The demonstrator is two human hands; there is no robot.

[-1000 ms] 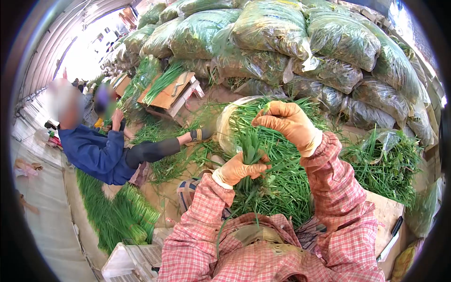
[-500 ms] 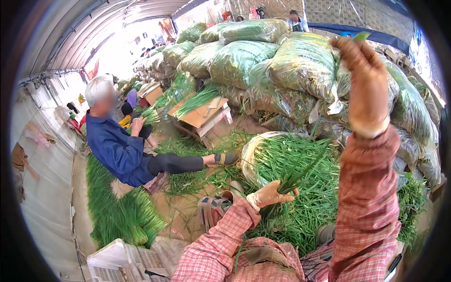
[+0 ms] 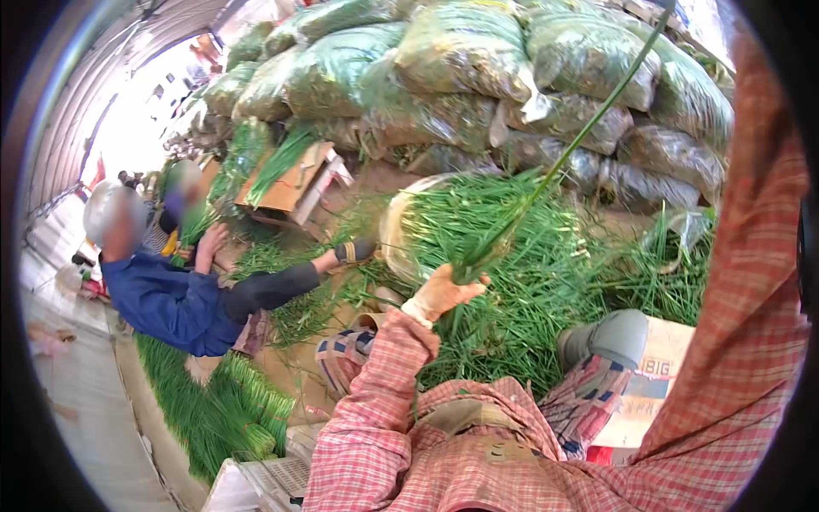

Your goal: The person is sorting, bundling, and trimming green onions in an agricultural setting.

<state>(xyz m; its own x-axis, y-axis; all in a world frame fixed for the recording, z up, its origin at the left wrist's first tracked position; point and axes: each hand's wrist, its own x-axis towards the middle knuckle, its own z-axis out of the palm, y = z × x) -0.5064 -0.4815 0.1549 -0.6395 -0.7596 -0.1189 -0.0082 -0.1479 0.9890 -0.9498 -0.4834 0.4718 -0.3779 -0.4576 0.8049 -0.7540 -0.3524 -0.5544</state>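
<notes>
My left hand [image 3: 445, 294], in a pale glove, is closed around a small bunch of long green chive-like stalks [image 3: 474, 260]. One long stalk [image 3: 589, 128] stretches from this bunch up to the top right edge of the view. At the right side only the red checked sleeve [image 3: 751, 256] of my raised right arm shows; the hand itself is out of view. Beneath and beyond my left hand lies a large heap of loose green stalks [image 3: 529, 230], partly in a whitish open sack [image 3: 397, 235].
Stuffed plastic sacks [image 3: 461, 51] are piled behind the heap. At left sits a person in a blue jacket [image 3: 171, 299], near laid-out green bundles [image 3: 256, 410]. A low wooden stand [image 3: 290, 188] carries more stalks. A white crate [image 3: 243, 486] and a cardboard box [image 3: 661, 375] are close to me.
My right hand has moved up and right out of view. The view has shifted, and a long stalk now extends from my left hand's bunch. My left hand keeps hold of the stalks.
</notes>
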